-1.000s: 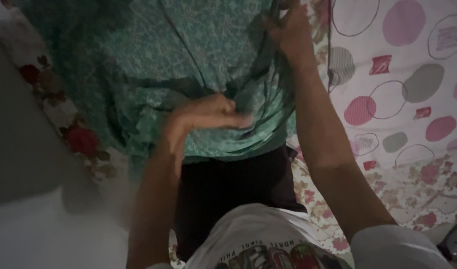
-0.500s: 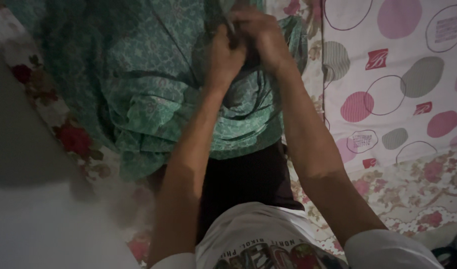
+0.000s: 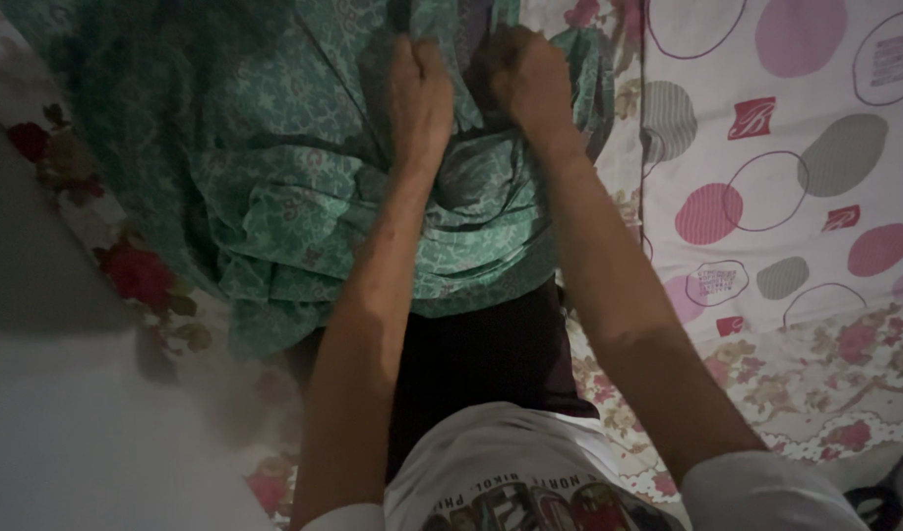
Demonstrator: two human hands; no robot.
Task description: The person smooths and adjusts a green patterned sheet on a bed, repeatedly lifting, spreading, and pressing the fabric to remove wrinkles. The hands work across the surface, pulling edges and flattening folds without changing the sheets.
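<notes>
Hands [image 3: 471,93] seemingly gripping green cloth [image 3: 274,167]

I am noting the left hand [image 3: 422,93] having risen from mid-cloth to grip the green patterned fabric [image 3: 274,177] beside the right hand [image 3: 525,79]; the two fists, clasped together a moment ago, are now separating slightly.

I count two hands, my left hand [image 3: 420,98] and right hand [image 3: 526,84], one green patterned cloth [image 3: 265,177], one spotted sheet [image 3: 786,167], and one floral sheet [image 3: 815,383] beneath.
</notes>
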